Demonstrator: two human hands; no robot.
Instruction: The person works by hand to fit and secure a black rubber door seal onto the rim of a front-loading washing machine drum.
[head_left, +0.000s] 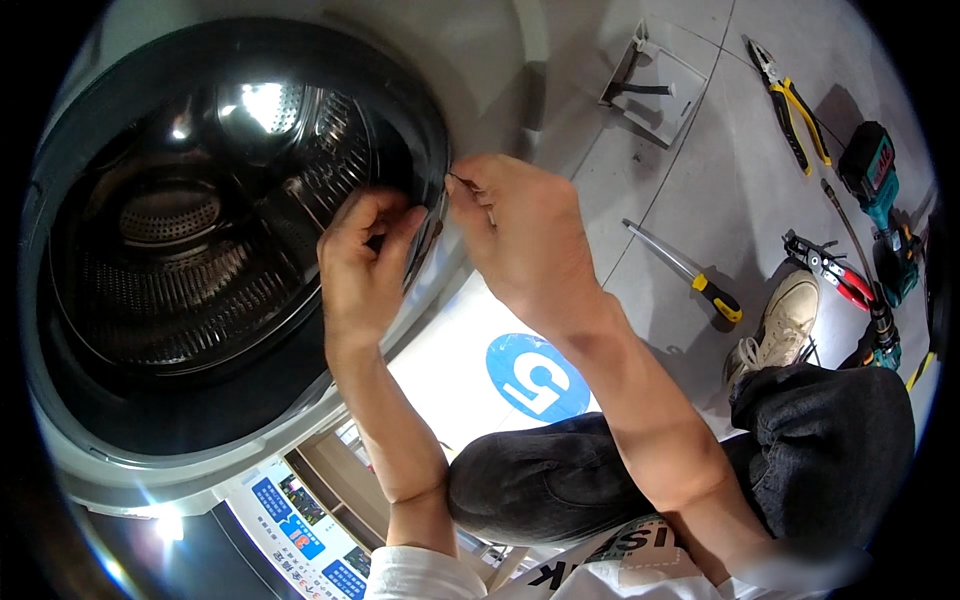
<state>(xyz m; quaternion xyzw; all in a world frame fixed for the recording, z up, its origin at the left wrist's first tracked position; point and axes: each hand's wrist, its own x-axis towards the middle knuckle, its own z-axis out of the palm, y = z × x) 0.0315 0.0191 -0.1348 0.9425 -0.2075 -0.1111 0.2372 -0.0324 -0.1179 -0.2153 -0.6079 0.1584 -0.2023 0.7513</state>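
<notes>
In front of me on the left is a front-loading washing machine with a perforated metal drum (170,225). A dark rubber door gasket (425,110) rings its opening. My left hand (362,270) is at the gasket's right side, fingers curled and thumb closed against its edge. Just to the right, my right hand (530,230) pinches at the outer rim of the same ring. Something thin and dark shows at its fingertips, too small to name. The two hands are close together but apart, and the left fingertips are partly hidden.
Tiled floor lies to the right. On it are a white plastic tray-like part (670,85), yellow-and-black pliers (785,110), a screwdriver (690,275), a red-handled hand tool (835,272) and a teal cordless power tool (875,180). My shoe (785,320) is near the tools.
</notes>
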